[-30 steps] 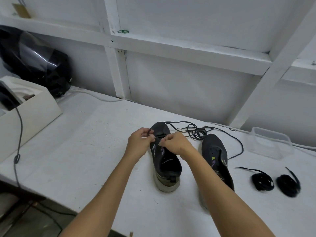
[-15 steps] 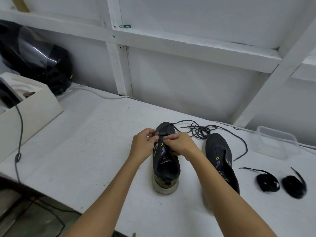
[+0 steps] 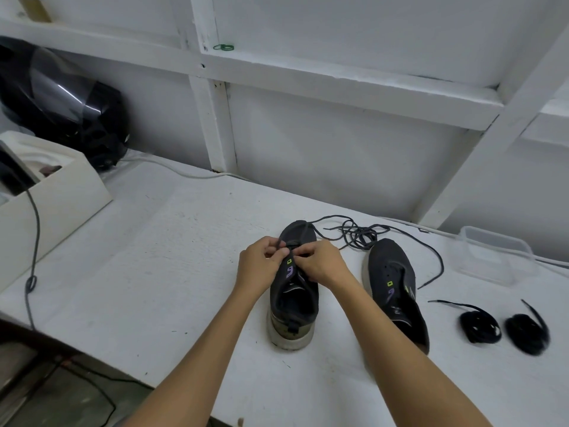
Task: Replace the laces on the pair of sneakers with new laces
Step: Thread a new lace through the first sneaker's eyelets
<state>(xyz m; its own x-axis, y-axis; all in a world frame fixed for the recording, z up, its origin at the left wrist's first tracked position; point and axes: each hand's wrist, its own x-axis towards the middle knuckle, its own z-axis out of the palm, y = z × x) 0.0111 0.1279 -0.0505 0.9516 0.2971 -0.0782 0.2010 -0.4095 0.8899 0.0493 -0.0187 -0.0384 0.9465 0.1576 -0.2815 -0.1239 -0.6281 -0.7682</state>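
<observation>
Containers first. We note 1 clear plastic tub (image 3: 492, 257) at the table's (image 3: 138, 272) far right by the wall; contents can't be made out. 1 open white box (image 3: 58, 192) sits at the left edge w/ white foam and a small dark item inside, not identifiable; a grey cable (image 3: 32, 251) hangs from it over the table front.

Count: 2 dark sneakers, toes toward the wall. Left sneaker (image 3: 294, 303) stands centre; right sneaker (image 3: 397, 291) stands just beside it, eyelets bare. 2 coiled black laces lie right of the pair: one (image 3: 478, 326) nearer the shoes, one (image 3: 528, 332) further out, close together but apart. 1 loose grey lace tangle (image 3: 360, 237) lies behind the sneakers, one strand running over the left sneaker's toe.

Hands: 2, both over the left sneaker's front eyelets. Left hand (image 3: 261, 266) has fingers curled, pinching the lace at the eyelet. Right hand (image 3: 320, 263) likewise pinches lace there, fingertips nearly meeting the left's.

1 black helmet (image 3: 61, 103) rests back left.
</observation>
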